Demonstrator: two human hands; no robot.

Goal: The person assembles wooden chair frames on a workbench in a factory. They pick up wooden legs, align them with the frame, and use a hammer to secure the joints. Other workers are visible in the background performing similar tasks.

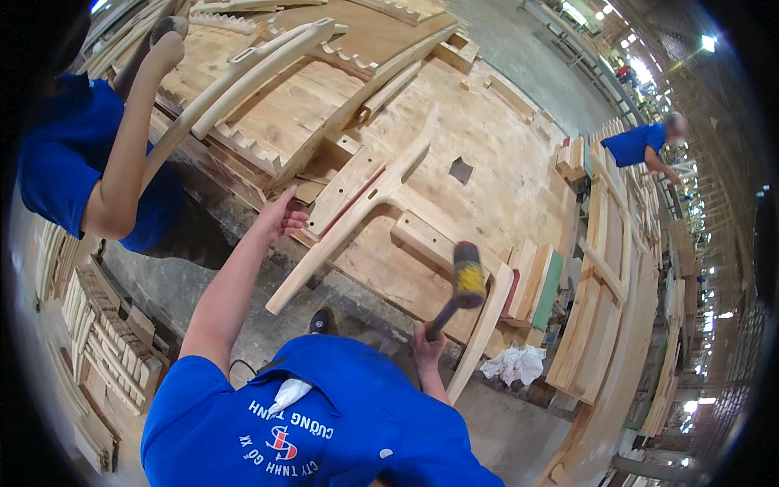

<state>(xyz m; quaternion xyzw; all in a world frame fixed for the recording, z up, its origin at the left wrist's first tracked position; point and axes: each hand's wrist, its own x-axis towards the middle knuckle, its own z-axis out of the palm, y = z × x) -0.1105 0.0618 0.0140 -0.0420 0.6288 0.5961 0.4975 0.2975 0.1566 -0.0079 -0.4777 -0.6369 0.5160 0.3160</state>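
The right hand [428, 347] wraps the mallet [468, 277] handle; the left hand [284, 217], fingers loosely parted, hovers near the curved wooden frame [391, 188]. Square, measured blows would suit.

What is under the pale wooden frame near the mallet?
Under the frame is a wooden worktop, visible around it, with blocks alongside; whatever the frame directly covers can't be seen.
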